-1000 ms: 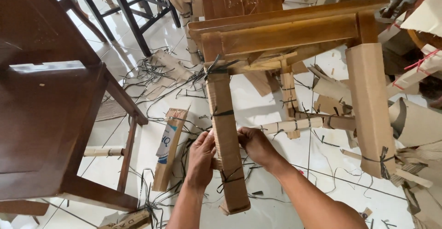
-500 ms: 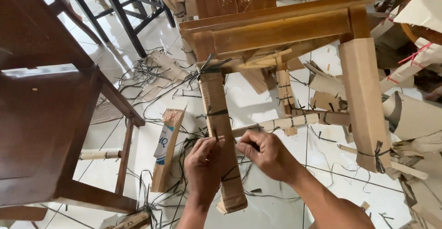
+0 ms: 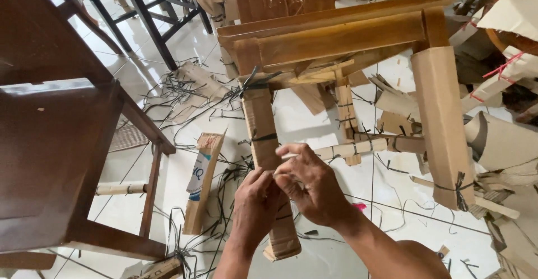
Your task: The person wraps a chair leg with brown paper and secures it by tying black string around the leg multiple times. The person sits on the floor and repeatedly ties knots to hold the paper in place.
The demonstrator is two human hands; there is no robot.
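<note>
Directly under both hands: cardboard-wrapped chair leg, long axis running away from the person; left hand and right hand pinched closed on it together, equally near.

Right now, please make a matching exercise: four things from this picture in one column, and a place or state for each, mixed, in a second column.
1. cardboard-wrapped chair leg
2. dark brown wooden chair
3. folded cardboard strip with blue print
4. loose black straps

a. scattered on the white floor
b. under both hands
c. at the left side
d. lying between the two chairs

Pairs: 1-b, 2-c, 3-d, 4-a
</note>
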